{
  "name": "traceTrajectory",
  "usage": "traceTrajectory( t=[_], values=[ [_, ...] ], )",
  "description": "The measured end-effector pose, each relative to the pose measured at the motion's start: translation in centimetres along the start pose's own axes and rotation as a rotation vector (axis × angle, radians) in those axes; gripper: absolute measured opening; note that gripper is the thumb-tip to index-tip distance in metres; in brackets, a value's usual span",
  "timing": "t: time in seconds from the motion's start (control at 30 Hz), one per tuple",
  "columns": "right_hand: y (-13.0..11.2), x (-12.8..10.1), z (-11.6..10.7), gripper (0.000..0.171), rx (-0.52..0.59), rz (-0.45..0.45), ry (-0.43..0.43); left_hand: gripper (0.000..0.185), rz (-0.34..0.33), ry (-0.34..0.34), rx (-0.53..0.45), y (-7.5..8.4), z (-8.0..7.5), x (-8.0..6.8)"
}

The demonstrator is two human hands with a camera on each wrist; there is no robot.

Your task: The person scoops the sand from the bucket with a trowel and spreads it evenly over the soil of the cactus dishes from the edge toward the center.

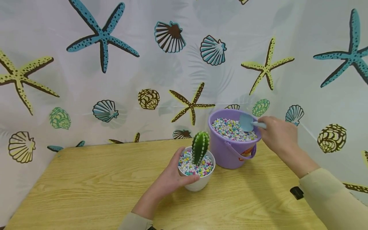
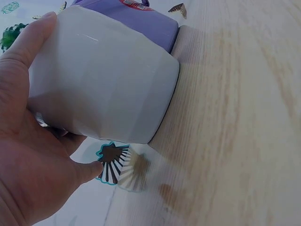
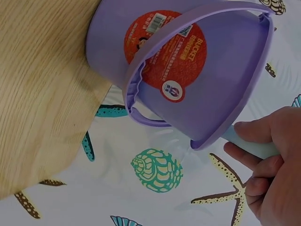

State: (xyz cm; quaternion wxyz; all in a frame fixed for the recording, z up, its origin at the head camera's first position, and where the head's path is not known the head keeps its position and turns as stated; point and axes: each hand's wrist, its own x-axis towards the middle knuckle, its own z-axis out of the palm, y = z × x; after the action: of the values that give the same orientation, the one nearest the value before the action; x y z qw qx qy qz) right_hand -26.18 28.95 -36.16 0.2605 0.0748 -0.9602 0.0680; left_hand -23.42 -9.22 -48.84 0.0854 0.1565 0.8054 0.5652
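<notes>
A white pot (image 1: 195, 186) stands on the table, filled with colourful pebbles (image 1: 186, 164) around an upright green cactus (image 1: 200, 147). My left hand (image 1: 169, 179) holds the pot from its left side, the thumb across the front rim; in the left wrist view the pot (image 2: 108, 80) fills the space beside the fingers. Just behind and to the right stands a purple bucket (image 1: 225, 153) of similar pebbles (image 1: 230, 129). My right hand (image 1: 277, 132) grips the handle of a light-blue toy shovel (image 1: 246, 122), whose blade is inside the bucket, over the pebbles.
The bucket's handle (image 3: 162, 42) hangs down at its front, over a red label (image 3: 188, 61). A curtain (image 1: 138, 73) printed with starfish and shells hangs behind the wooden table (image 1: 100, 185). A small black object (image 1: 296, 193) shows by my right sleeve.
</notes>
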Motion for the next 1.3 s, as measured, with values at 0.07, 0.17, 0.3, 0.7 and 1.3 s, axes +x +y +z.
traceTrajectory(
  t=[0.07,0.17,0.3,0.7,1.3],
  values=[
    [-0.1,0.1,0.0,0.024,0.023,0.033,-0.036,0.124,0.004,0.001,0.004,0.1,0.0,0.0],
    [-0.4,0.2,0.0,0.025,0.068,0.087,-0.087,0.124,0.001,0.002,0.008,0.1,0.0,0.1],
    [-0.7,0.2,0.2,0.027,0.114,0.148,-0.128,0.124,-0.006,0.002,0.009,0.1,0.0,0.0],
    [-1.3,-0.2,0.6,0.04,0.321,0.285,-0.212,0.126,-0.005,0.01,0.014,-0.3,0.0,-0.1],
    [-2.7,-0.1,0.7,0.043,0.512,0.428,-0.247,0.124,0.001,0.017,0.042,-0.1,0.0,0.1]
  ],
)
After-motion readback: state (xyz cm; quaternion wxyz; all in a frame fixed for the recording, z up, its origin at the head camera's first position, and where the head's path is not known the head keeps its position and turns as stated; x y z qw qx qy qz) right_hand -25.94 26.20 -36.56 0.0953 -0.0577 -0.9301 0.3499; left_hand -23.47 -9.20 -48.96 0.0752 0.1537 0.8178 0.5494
